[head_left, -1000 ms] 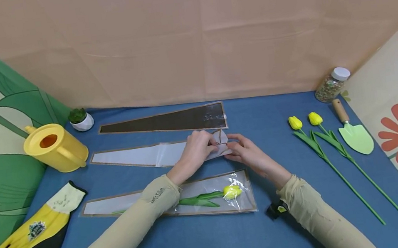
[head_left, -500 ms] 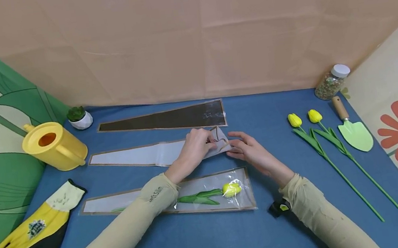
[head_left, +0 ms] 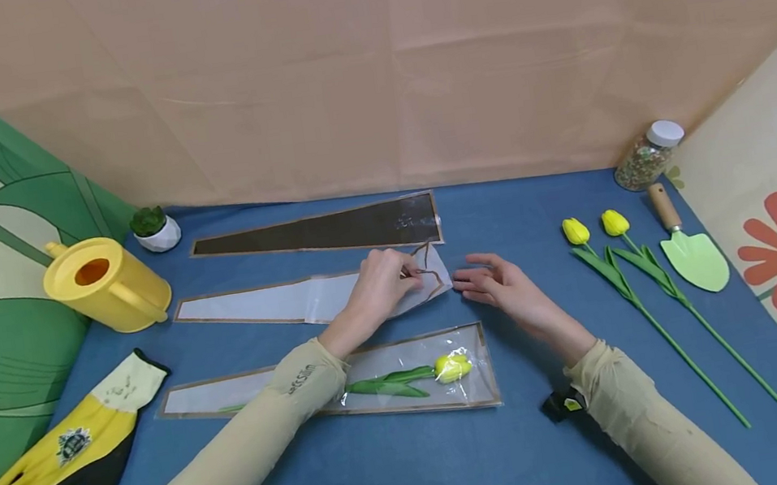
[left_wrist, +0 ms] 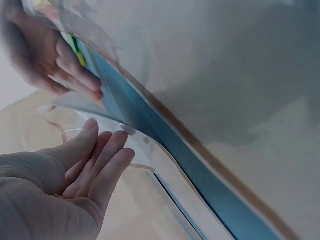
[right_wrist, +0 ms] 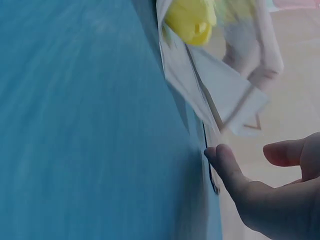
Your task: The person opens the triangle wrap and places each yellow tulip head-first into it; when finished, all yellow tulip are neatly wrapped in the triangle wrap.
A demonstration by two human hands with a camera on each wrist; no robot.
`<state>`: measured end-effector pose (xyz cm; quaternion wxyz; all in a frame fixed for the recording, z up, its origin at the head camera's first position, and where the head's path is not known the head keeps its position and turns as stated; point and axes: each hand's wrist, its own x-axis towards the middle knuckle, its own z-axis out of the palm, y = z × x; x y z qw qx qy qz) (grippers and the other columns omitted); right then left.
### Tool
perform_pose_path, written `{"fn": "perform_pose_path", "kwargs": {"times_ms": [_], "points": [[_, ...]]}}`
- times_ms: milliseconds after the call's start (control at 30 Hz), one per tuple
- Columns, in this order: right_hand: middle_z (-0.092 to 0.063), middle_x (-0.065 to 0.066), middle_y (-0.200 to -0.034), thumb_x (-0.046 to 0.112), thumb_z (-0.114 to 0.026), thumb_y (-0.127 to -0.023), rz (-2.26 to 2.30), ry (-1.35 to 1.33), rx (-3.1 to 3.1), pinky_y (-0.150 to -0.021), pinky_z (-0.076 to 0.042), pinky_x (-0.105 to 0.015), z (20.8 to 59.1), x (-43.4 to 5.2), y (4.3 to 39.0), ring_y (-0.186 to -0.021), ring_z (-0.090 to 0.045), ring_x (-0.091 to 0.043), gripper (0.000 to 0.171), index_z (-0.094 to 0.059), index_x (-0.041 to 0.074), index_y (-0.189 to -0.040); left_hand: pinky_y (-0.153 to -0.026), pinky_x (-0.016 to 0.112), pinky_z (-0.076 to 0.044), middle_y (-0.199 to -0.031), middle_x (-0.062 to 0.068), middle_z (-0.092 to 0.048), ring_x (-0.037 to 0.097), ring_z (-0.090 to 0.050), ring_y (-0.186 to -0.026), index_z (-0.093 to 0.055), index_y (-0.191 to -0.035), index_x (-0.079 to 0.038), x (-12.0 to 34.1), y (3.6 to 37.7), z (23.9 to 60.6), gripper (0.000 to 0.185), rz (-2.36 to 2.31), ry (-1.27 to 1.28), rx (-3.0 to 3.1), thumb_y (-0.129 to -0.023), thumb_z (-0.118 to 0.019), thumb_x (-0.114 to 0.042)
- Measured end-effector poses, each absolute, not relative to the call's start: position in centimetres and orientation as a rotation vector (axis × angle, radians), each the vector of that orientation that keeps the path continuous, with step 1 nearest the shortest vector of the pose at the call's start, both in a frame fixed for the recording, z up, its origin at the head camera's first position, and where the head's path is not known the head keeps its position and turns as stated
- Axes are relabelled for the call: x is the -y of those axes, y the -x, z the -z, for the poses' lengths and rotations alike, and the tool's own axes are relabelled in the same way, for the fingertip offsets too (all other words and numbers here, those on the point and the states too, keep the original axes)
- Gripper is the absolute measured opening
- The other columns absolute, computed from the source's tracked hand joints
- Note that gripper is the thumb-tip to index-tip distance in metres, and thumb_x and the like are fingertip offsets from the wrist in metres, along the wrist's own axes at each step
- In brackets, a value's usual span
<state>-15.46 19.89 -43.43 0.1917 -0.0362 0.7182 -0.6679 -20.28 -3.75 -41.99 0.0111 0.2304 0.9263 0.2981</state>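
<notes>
A tapered white flower sleeve point(head_left: 249, 304) with a brown border lies across the middle of the blue table. Its wide right end is lifted and folded back. There my left hand point(head_left: 375, 285) pinches the film between thumb and fingertips, close together at the edge in the left wrist view. Just right of that end is my right hand point(head_left: 509, 292), fingers loosely extended and thumb apart, with nothing in its grasp; in the right wrist view its fingertips point(right_wrist: 222, 155) overlap the sleeve's edge. Nearer me, a second sleeve point(head_left: 381, 407) holds a yellow tulip point(head_left: 452, 367), its stem partly hidden by my left forearm.
Behind lies a black flower sleeve point(head_left: 313, 232). Two yellow tulips point(head_left: 632, 300), a green trowel point(head_left: 696, 263) and a jar point(head_left: 646, 157) are on the right. On the left are a yellow watering can point(head_left: 107, 288), a small potted plant point(head_left: 157, 230) and a gardening glove point(head_left: 70, 456).
My right hand has let go of the sleeve's wide end and moved slightly right. My left hand keeps its pinch there, and the folded film has spread more open.
</notes>
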Motion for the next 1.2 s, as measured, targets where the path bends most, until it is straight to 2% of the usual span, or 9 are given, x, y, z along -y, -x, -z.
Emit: {"fn": "perform_pose_path", "kwargs": {"times_ms": [167,367,600,933,1067,1200], "points": [[-0.052,-0.034,-0.152,0.006,-0.049,-0.115,1.818,0.131,-2.161,-0.106,-0.053,-0.036,43.0,-22.3,14.5,-0.136,-0.06,-0.041,0.05,-0.033,-0.012,-0.159,-0.082,0.041,-0.059,-0.091,0.005,-0.081,0.02,-0.076,-0.087,-0.085,-0.093,-0.006,3.8,20.2,42.1,0.008,-0.962,-0.725,-2.867,-0.087,-0.09,-0.01],[-0.065,-0.032,-0.136,0.009,-0.057,-0.113,1.684,0.171,-2.355,-0.098,-0.058,-0.037,42.1,-24.4,12.9,-0.118,-0.072,-0.036,0.04,-0.053,-0.014,-0.145,-0.081,0.039,-0.059,-0.09,0.005,-0.081,0.019,-0.076,-0.087,-0.084,-0.091,-0.006,3.9,20.3,42.0,0.009,-0.992,-0.733,-2.861,-0.086,-0.09,-0.011],[-0.077,-0.017,-0.111,0.01,-0.072,-0.105,1.341,0.196,-2.69,-0.079,-0.062,-0.032,40.8,-26.9,11.0,-0.095,-0.078,-0.029,0.027,-0.07,-0.005,-0.128,-0.078,0.038,-0.059,-0.087,0.004,-0.08,0.019,-0.076,-0.085,-0.083,-0.088,-0.006,4.0,20.4,42.0,0.009,-0.977,-0.756,-2.856,-0.086,-0.09,-0.012],[-0.077,-0.011,-0.09,0.007,-0.084,-0.094,0.924,0.141,-3.125,-0.061,-0.053,-0.023,40.3,-32.4,9.2,-0.079,-0.075,-0.029,0.016,-0.076,-0.001,-0.105,-0.077,0.039,-0.059,-0.091,0.006,-0.08,0.02,-0.076,-0.087,-0.084,-0.094,-0.004,4.2,20.5,42.2,0.008,-0.977,-0.781,-2.818,-0.088,-0.089,-0.008],[-0.076,-0.012,-0.086,0.007,-0.087,-0.091,0.794,0.023,-3.168,-0.057,-0.05,-0.025,40.5,-35.1,8.1,-0.076,-0.074,-0.032,0.016,-0.075,-0.002,-0.099,-0.078,0.039,-0.059,-0.092,0.006,-0.081,0.02,-0.076,-0.087,-0.085,-0.095,-0.005,4.1,20.6,42.3,0.008,-0.968,-0.783,-2.811,-0.088,-0.089,-0.008],[-0.075,-0.016,-0.087,0.008,-0.087,-0.091,0.71,-0.099,-3.133,-0.058,-0.05,-0.029,40.9,-37.2,7.1,-0.077,-0.074,-0.036,0.021,-0.074,-0.005,-0.099,-0.079,0.039,-0.059,-0.093,0.005,-0.081,0.02,-0.076,-0.088,-0.085,-0.095,-0.005,4.0,20.7,42.3,0.008,-0.966,-0.792,-2.798,-0.089,-0.089,-0.008]]}}
